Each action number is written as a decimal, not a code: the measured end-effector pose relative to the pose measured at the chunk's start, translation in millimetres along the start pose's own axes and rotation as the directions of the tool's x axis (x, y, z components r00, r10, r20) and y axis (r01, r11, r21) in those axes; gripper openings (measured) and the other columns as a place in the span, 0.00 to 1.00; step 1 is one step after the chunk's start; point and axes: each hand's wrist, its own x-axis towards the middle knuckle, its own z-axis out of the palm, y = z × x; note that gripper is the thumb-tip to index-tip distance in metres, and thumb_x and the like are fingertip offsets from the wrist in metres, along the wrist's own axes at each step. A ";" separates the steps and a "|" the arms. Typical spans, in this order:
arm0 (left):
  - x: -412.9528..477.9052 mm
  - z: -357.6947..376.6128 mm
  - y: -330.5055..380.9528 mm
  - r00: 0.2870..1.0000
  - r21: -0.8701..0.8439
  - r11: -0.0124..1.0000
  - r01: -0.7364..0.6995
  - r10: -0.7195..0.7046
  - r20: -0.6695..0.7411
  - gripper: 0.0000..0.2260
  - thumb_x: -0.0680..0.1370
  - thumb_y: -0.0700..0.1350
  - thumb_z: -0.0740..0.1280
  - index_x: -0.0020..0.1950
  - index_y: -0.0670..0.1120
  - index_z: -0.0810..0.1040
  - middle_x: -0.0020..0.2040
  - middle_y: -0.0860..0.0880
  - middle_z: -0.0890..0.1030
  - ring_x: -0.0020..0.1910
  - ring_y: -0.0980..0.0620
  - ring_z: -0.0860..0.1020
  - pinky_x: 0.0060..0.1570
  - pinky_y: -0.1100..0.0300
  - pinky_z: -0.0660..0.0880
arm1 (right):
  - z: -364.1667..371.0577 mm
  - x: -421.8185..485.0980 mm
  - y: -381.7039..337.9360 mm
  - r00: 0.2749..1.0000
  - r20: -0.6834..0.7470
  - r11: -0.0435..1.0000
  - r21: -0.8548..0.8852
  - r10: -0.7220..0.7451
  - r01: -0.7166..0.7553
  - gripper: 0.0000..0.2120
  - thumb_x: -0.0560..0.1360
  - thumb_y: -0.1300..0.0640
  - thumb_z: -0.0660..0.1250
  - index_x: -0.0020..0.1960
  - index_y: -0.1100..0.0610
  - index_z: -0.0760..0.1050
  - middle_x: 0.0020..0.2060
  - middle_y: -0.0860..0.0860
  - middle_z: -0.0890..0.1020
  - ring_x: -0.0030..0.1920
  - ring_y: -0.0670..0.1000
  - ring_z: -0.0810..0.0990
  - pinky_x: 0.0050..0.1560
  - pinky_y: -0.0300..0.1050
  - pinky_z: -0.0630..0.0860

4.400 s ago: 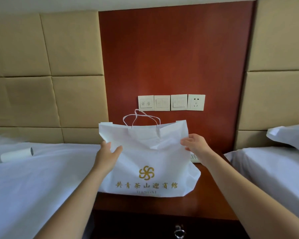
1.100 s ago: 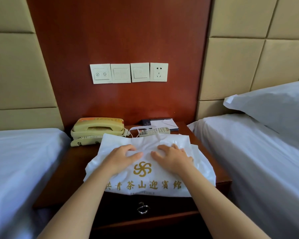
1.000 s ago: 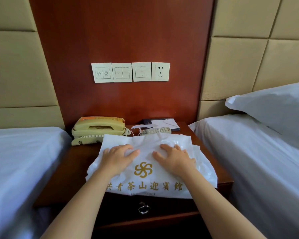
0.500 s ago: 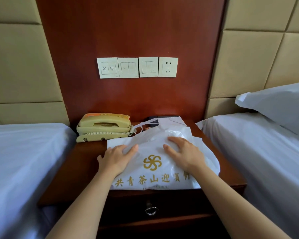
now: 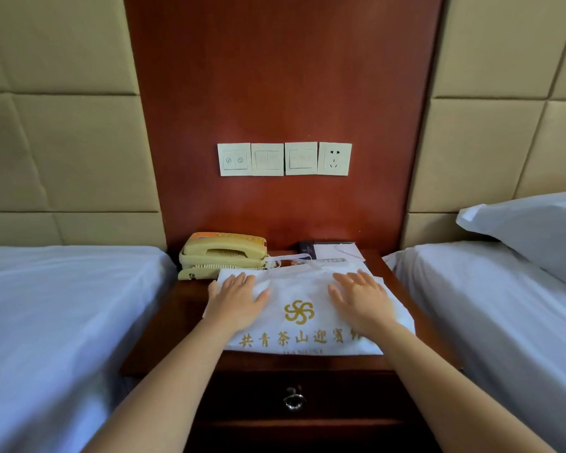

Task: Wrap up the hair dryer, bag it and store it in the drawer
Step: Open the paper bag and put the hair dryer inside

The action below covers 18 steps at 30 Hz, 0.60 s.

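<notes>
Hotel room; twin beds [image 5: 62,322], nightstand [image 5: 177,322], telephone [image 5: 223,255]

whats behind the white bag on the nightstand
A yellow telephone at back left, papers and a dark booklet at back right. The white bag hides most of a small item in front of the papers.

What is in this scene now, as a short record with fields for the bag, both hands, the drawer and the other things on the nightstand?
bag: white with gold print, lying flat on the nightstand
left hand: flat on the bag's left part, fingers straight
right hand: flat on the bag's right part, fingers straight
drawer: closed, ring pull hanging
hair dryer: not visible; whether it is in the bag cannot be told
others: telephone behind the bag at the left, papers behind it at the right
</notes>
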 end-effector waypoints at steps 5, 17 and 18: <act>-44.6 -24.1 9.5 0.992 -0.069 0.991 -0.114 0.117 0.042 0.24 0.81 0.56 0.52 0.75 0.48 0.61 0.76 0.50 0.62 0.74 0.50 0.61 0.69 0.52 0.59 | -26.0 -38.0 -0.7 0.995 -0.028 0.995 0.024 -0.092 0.093 0.20 0.80 0.46 0.54 0.69 0.50 0.67 0.71 0.51 0.67 0.74 0.53 0.58 0.70 0.50 0.59; -179.8 0.6 6.8 0.994 -0.416 0.907 -0.073 0.102 0.047 0.16 0.80 0.53 0.60 0.65 0.50 0.72 0.68 0.52 0.72 0.68 0.52 0.69 0.67 0.55 0.65 | -6.1 -148.4 1.9 0.975 0.224 0.693 0.700 0.015 -0.172 0.07 0.78 0.57 0.62 0.47 0.56 0.79 0.42 0.52 0.84 0.39 0.48 0.81 0.40 0.39 0.75; -185.5 12.3 5.4 0.995 -0.457 0.889 -0.031 0.070 0.068 0.15 0.79 0.52 0.61 0.65 0.50 0.73 0.67 0.52 0.73 0.68 0.52 0.69 0.66 0.57 0.65 | 2.5 -152.5 1.4 0.964 0.265 0.681 0.702 0.024 -0.210 0.08 0.78 0.58 0.61 0.46 0.55 0.79 0.41 0.52 0.83 0.39 0.49 0.81 0.39 0.39 0.75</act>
